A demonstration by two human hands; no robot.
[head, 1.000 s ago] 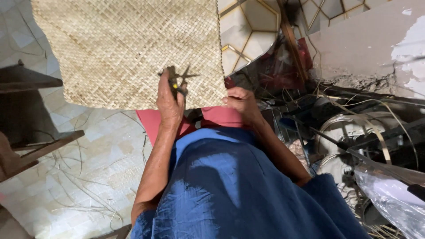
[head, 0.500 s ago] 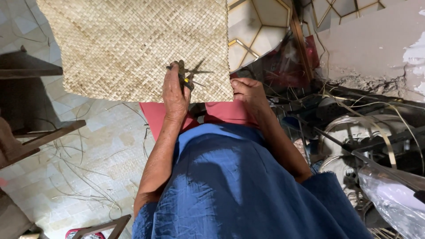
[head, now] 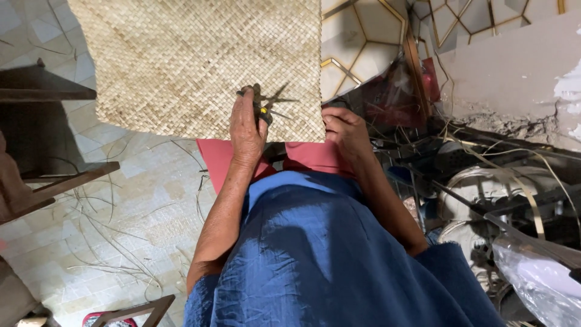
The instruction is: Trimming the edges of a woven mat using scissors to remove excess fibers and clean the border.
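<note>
The woven mat (head: 200, 60) and both hands have drifted right and slightly up. The left hand (head: 248, 130) holds scissors (head: 266, 104), its grip closed around them, on the mat's lower edge; the right hand (head: 345, 130) pinches the mat's corner. Below lies a pale tiled floor (head: 139, 206) strewn with loose straw strips (head: 103, 242); a dark cluttered heap (head: 496, 175) stands at right.

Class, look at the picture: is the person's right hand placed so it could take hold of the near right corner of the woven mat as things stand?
Probably yes: the right hand already rests at the woven mat's near right corner, with nothing between them.
</note>
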